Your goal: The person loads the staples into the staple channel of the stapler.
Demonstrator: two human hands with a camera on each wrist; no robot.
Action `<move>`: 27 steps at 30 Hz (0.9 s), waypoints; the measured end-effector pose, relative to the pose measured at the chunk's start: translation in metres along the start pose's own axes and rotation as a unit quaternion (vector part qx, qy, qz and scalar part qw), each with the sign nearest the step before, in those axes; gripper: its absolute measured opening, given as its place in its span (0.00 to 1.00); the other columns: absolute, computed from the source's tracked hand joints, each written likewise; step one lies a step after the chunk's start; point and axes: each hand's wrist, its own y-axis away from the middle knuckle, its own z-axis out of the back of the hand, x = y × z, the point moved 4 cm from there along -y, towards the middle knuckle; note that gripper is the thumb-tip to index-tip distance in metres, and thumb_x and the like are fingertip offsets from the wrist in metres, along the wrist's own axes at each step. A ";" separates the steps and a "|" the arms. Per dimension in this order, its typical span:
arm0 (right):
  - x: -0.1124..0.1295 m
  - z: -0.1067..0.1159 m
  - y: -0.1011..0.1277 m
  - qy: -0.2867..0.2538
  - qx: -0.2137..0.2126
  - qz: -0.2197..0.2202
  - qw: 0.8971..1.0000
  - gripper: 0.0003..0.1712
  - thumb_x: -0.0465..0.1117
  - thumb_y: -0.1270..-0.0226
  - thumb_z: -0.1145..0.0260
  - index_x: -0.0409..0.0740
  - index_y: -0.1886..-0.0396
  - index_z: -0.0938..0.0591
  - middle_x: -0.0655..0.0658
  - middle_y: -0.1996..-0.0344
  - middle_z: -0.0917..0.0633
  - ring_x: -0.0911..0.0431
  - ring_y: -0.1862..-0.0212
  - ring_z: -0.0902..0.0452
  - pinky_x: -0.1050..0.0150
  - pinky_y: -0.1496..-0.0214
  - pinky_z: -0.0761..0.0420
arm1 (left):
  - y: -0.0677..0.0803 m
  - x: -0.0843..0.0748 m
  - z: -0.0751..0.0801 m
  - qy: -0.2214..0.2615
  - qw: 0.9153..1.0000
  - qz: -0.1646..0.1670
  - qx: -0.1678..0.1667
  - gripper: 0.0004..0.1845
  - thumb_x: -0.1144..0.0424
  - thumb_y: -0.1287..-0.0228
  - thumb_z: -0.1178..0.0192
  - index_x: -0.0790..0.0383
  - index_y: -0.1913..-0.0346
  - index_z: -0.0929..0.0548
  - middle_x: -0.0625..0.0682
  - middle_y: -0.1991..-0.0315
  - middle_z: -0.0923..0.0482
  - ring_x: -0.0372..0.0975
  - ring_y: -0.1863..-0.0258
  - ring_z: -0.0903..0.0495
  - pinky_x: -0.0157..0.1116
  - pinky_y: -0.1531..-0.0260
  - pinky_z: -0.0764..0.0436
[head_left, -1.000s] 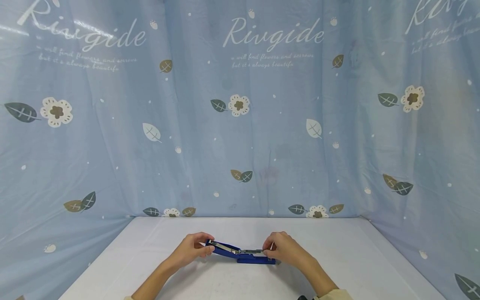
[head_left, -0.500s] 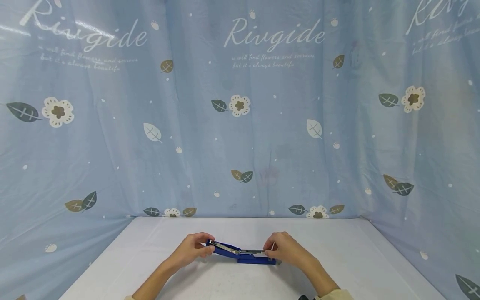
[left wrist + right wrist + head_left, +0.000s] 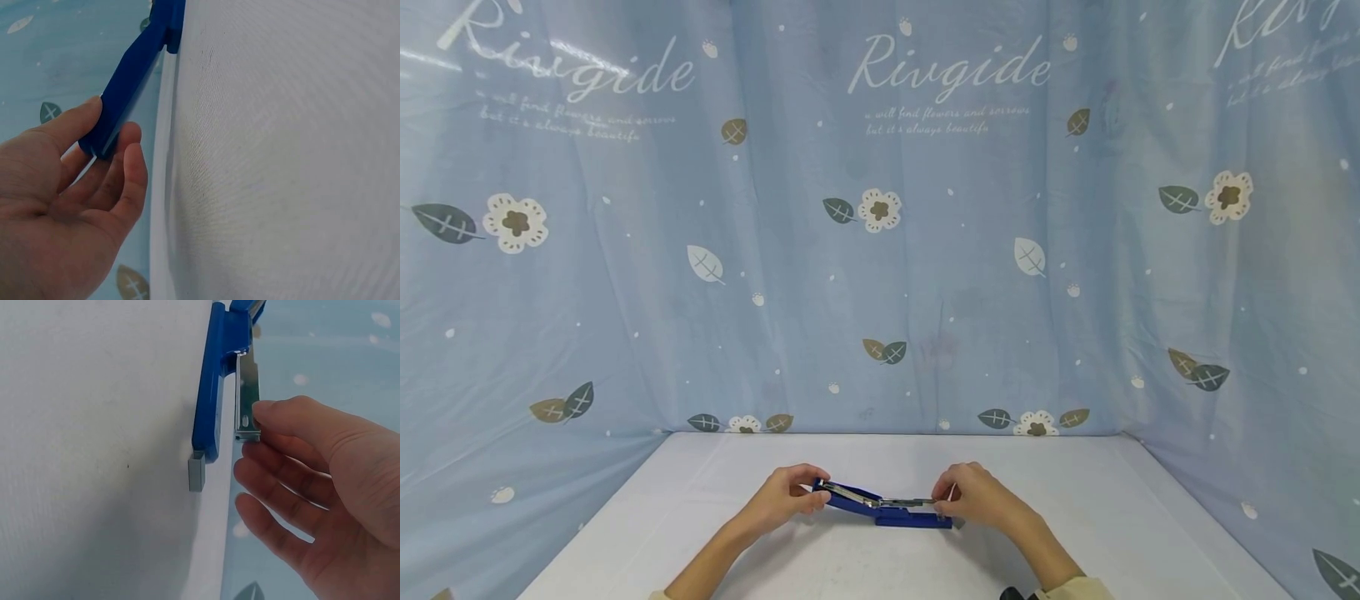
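Observation:
A blue stapler (image 3: 913,520) stands opened out on the white table, its base flat and its top cover (image 3: 850,498) folded back to the left, clear of the table. My left hand (image 3: 786,495) grips the end of that cover between thumb and fingers; the left wrist view shows the cover (image 3: 128,84) slanting up from the hand (image 3: 81,187). Above the base runs the metal staple magazine (image 3: 247,394). With thumb and forefinger my right hand (image 3: 976,497) pinches the magazine's free end, its other fingers loosely bent below in the right wrist view.
A small grey block (image 3: 196,472), like a short strip of staples, lies at the end of the stapler's base. Around the white table (image 3: 737,467) hangs a blue curtain (image 3: 880,275) with leaf and flower prints, at the back and both sides.
My right hand has shifted slightly to the right, still at the magazine's end. My left hand and the stapler's base look the same as before.

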 end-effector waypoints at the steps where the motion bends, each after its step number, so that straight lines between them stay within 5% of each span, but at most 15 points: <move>1: -0.001 0.000 0.000 -0.001 0.001 0.002 1.000 0.04 0.39 0.40 0.28 0.44 0.66 0.13 0.56 0.72 0.16 0.65 0.70 0.25 0.73 0.70 0.23 | 0.000 0.001 0.000 -0.001 1.000 -0.001 0.000 0.23 0.63 0.35 0.36 0.77 0.44 0.24 0.63 0.58 0.16 0.40 0.68 0.14 0.34 0.68 0.14; 27: -0.016 0.023 0.018 0.007 -0.006 0.013 1.000 0.06 0.39 0.41 0.28 0.41 0.65 0.13 0.53 0.72 0.15 0.65 0.71 0.25 0.73 0.70 0.23 | 0.000 0.002 -0.001 -0.008 1.000 0.000 -0.006 0.22 0.64 0.36 0.35 0.76 0.44 0.24 0.63 0.58 0.17 0.39 0.68 0.14 0.33 0.69 0.15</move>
